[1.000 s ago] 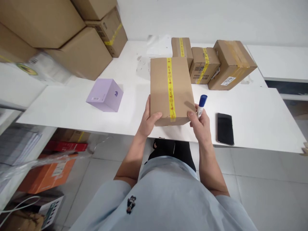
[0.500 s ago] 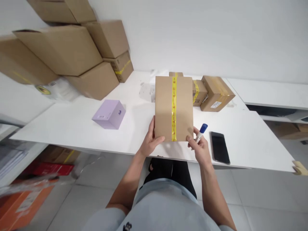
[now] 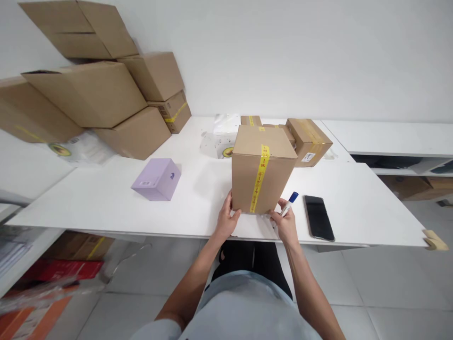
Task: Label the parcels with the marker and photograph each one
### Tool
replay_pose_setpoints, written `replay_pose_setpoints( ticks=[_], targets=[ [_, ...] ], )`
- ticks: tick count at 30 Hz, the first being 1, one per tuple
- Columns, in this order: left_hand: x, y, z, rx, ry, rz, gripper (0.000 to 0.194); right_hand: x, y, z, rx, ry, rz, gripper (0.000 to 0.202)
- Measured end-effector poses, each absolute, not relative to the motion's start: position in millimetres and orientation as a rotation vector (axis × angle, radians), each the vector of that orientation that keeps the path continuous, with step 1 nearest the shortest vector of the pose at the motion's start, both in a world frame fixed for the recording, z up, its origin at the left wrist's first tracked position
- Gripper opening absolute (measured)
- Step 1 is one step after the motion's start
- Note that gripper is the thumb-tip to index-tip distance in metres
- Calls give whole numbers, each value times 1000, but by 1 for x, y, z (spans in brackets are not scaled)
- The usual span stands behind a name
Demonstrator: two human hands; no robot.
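A brown cardboard box [image 3: 247, 177] with a strip of yellow printed tape stands in front of me on the white table [image 3: 198, 208]. My left hand [image 3: 226, 218] grips its lower left corner, thumb on the near face. At the lower right corner is my right hand [image 3: 286, 225], which grips the box and also holds a white marker [image 3: 286, 208] with a blue cap. Right of that hand lies a black phone [image 3: 319, 217]. A lilac box [image 3: 157, 179] sits to the left, apart from both hands.
Large cardboard boxes [image 3: 92, 94] are piled at the back left. Behind the held box stand smaller taped boxes, one with a white label [image 3: 309, 144]. Clear plastic packaging [image 3: 226, 123] lies near the wall. A shelf unit [image 3: 396, 141] adjoins on the right.
The box has come down from a tilted, raised hold to a more upright stance, so its top and near face both show. Both hands lowered with it. The view shifted slightly.
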State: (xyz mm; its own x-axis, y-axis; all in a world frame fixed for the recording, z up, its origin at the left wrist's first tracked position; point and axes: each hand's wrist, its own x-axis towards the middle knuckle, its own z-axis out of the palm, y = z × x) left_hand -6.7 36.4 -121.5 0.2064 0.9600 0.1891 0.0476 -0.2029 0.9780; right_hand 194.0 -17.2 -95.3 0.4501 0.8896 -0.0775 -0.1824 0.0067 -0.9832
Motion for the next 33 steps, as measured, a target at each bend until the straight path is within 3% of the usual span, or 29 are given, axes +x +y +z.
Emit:
replay_pose_setpoints(
  ticks=[22, 29, 33],
  targets=[
    [-1, 33, -130, 1500, 1104, 1175, 70, 192, -18, -99, -1336, -632, 957, 44],
    [20, 9, -98, 1272, 1055, 1159, 65, 215, -32, -53, -1429, -805, 795, 50],
    [30, -26, -82, 1169, 918, 1016, 65, 248, -45, -6, -1519, -1093, 578, 44]
  ],
)
